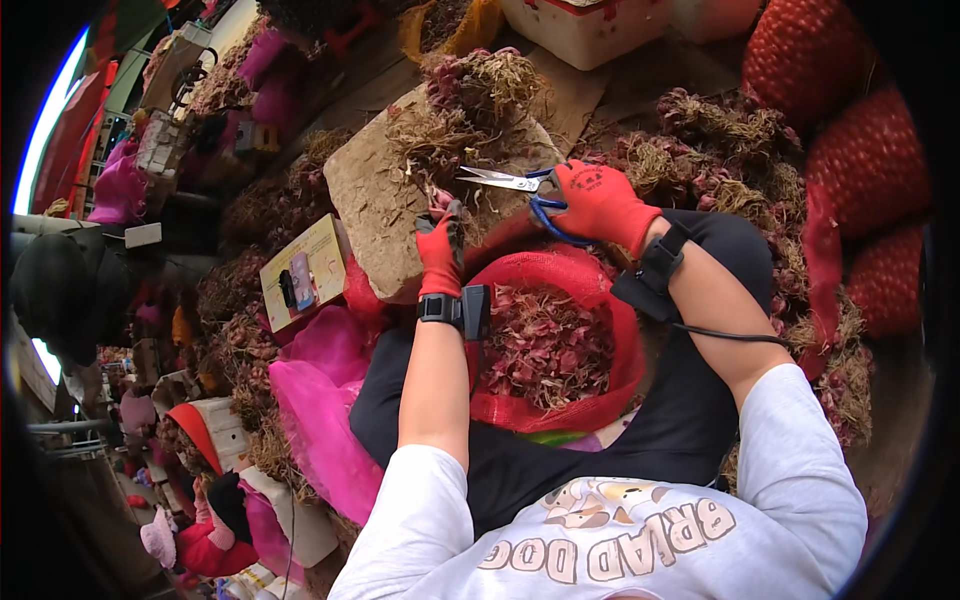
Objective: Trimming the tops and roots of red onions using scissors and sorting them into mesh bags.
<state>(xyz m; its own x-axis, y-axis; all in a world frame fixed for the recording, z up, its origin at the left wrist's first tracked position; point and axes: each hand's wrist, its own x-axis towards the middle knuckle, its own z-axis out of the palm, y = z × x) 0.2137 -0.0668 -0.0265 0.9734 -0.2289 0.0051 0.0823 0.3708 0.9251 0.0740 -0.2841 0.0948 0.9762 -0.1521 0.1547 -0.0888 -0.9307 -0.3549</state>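
My right hand [602, 208], in a red work glove, is closed around the blue handles of a pair of scissors [512, 182]. The blades stand slightly apart and point left. My left hand [440, 245], gloved in red and dark grey, pinches a small reddish shallot [438, 204] just below the blade tips. Both hands are over a rough, dirt-covered slab [368, 190]. A bunch of dried shallots [485, 85] with straw-like tops lies at the slab's far end. Between my legs stands a red mesh bag [628, 350], its rim rolled open, holding loose shallots and skins [550, 345].
Heaped shallots [700, 150] lie on my right, beside full red mesh sacks [865, 150]. White foam boxes [590, 30] stand at the back. A pink mesh bag [320, 405] and a cardboard box [312, 268] with a phone are on my left. Another person [205, 535] sits farther left.
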